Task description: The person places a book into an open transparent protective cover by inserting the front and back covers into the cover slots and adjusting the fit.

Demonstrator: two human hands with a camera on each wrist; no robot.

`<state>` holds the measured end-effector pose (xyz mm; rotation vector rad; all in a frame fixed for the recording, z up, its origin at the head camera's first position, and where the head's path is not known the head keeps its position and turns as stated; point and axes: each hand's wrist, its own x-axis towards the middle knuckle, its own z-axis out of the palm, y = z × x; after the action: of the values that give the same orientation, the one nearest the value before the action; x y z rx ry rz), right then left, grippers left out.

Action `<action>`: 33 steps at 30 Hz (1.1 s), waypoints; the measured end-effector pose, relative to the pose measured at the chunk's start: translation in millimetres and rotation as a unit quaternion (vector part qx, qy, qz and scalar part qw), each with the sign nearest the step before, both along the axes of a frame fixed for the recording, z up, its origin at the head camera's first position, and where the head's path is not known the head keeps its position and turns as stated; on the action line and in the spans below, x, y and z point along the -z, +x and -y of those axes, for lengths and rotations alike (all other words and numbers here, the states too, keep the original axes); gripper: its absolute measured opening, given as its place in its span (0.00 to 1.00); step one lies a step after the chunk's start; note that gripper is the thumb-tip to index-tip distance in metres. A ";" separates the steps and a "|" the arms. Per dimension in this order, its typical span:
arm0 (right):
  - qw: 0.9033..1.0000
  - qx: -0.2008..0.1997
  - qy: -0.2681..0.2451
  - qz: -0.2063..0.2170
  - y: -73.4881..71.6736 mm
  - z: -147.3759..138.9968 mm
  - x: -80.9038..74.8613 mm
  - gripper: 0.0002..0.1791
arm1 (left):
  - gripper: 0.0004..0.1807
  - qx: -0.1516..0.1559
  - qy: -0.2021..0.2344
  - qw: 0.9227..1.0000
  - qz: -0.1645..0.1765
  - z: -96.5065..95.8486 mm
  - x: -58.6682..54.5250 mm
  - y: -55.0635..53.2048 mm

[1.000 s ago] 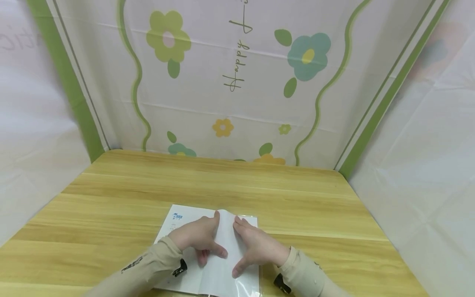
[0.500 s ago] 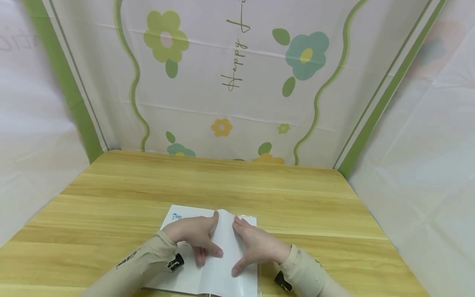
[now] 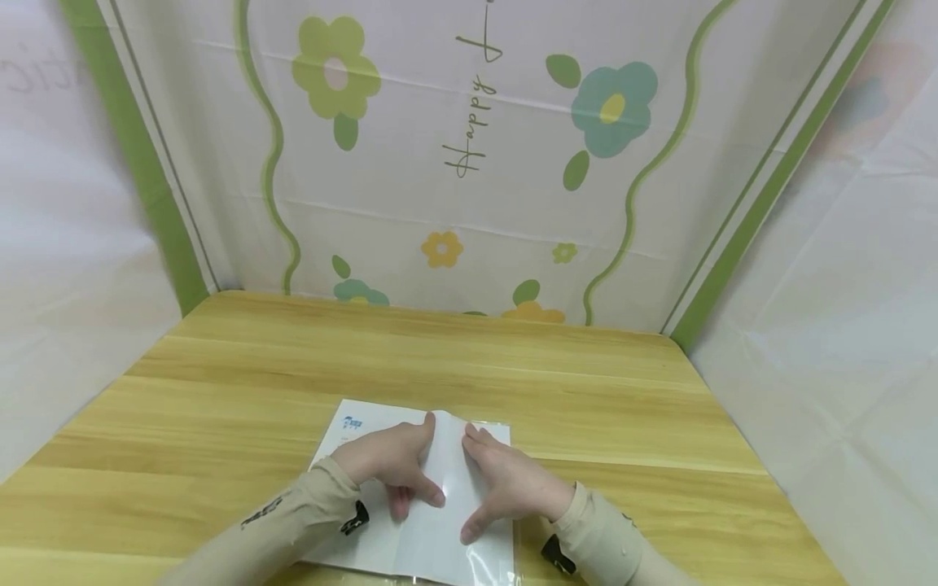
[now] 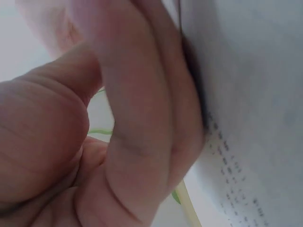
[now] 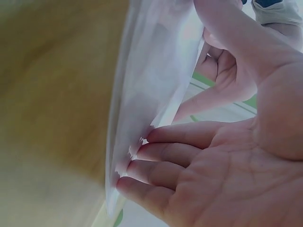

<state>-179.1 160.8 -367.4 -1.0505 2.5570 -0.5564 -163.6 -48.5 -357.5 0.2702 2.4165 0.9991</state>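
An open booklet (image 3: 366, 553) with white pages lies on the table; blue print shows at its top left corner. Along its right side a clear plastic cover (image 3: 493, 561) catches the light. A white page (image 3: 440, 537) bulges up near the middle. At this page's left edge my left hand (image 3: 392, 460) holds it, thumb on top and curled fingers on the other side, against the printed page (image 4: 255, 118). My right hand (image 3: 513, 484) rests on the right part with fairly straight fingers, their tips touching the sheet in the right wrist view.
The wooden table (image 3: 586, 391) extends around the booklet. Behind it hangs a white cloth (image 3: 410, 179) with flowers and lettering, and further white cloth (image 3: 821, 366) closes off both sides. Black clips (image 3: 558, 557) sit at the sleeve cuffs.
The left hand shifted slightly left, then came back right. The right hand stays nearly in place, and the bulging page looks much the same. The head view shifts slightly.
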 end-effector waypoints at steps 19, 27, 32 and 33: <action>1.000 -0.018 0.002 0.025 -10.8 -6.9 -8.8 0.52 | 0.57 0.010 0.032 0.999 0.019 3.4 -2.1 -1.2; 0.995 0.078 -0.050 0.027 -19.6 -15.4 -14.5 0.51 | 0.57 0.000 0.018 1.000 0.022 0.9 -3.9 -1.1; 0.991 0.112 -0.064 0.031 -27.1 -25.4 -22.2 0.42 | 0.57 -0.002 0.015 1.000 0.027 0.8 -3.1 -1.0; 0.991 0.115 -0.065 0.037 -28.8 -27.7 -24.0 0.40 | 0.57 -0.003 0.014 0.999 0.029 0.7 -3.0 -0.8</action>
<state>-207.9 188.5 -343.4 -0.7626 2.6224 -0.8160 -164.4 -49.2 -354.5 0.2409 2.3541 1.0306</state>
